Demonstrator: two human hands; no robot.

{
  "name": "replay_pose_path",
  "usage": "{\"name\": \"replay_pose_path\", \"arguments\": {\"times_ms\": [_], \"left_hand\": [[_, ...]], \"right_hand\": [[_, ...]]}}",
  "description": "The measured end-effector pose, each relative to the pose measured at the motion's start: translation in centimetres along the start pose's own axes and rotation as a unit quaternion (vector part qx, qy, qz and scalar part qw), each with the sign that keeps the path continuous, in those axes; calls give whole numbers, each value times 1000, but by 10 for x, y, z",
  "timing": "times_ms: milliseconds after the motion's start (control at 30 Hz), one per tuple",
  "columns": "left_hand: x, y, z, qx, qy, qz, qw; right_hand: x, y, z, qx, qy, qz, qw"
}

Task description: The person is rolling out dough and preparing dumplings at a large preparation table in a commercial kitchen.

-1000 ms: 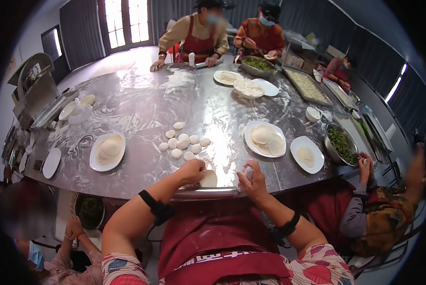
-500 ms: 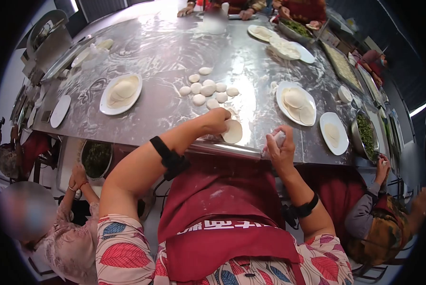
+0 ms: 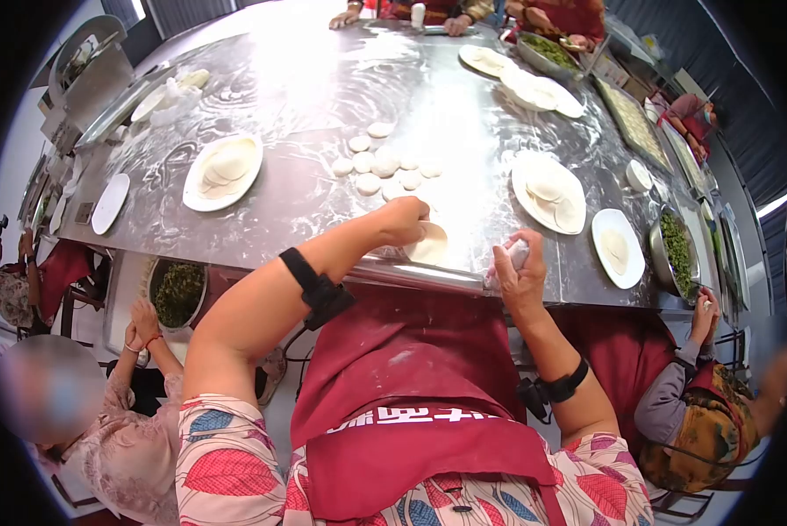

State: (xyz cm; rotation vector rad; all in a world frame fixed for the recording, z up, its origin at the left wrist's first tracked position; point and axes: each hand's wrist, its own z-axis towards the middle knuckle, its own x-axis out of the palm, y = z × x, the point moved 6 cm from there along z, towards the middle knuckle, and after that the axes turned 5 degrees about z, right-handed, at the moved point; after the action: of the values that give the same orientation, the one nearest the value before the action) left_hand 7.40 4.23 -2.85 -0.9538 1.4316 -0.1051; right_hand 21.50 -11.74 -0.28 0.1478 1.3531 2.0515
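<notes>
Near the table's front edge, my left hand has its fingers closed on the rim of a flat round dough wrapper. To its right, my right hand is wrapped round the floury white end of a rolling pin. Just beyond my left hand lies a group of several small dough discs. Stacked wrappers rest on a white plate at the right and on another white plate at the left.
A smaller plate and a bowl of green filling stand at the right. Another filling bowl is at the lower left. Co-workers' hands show on both sides and at the far edge. A long tray lies at the far right.
The dough wrapper looks slightly turned or shifted beside my left hand. My right hand has hardly moved. Glare on the table is brighter.
</notes>
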Motion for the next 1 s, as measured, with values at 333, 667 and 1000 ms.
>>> {"name": "replay_pose_path", "arguments": {"times_ms": [333,667,1000], "left_hand": [[-3,-7,10,-11,-6,44,999],[-1,20,-5,-25,-46,-27,998],[0,4,-15,-37,41,-144,988]], "right_hand": [[22,-15,61,-25,-6,-56,998],[19,-16,50,-75,-41,-59,995],[-1,-2,2,-21,-14,-16,1000]]}}
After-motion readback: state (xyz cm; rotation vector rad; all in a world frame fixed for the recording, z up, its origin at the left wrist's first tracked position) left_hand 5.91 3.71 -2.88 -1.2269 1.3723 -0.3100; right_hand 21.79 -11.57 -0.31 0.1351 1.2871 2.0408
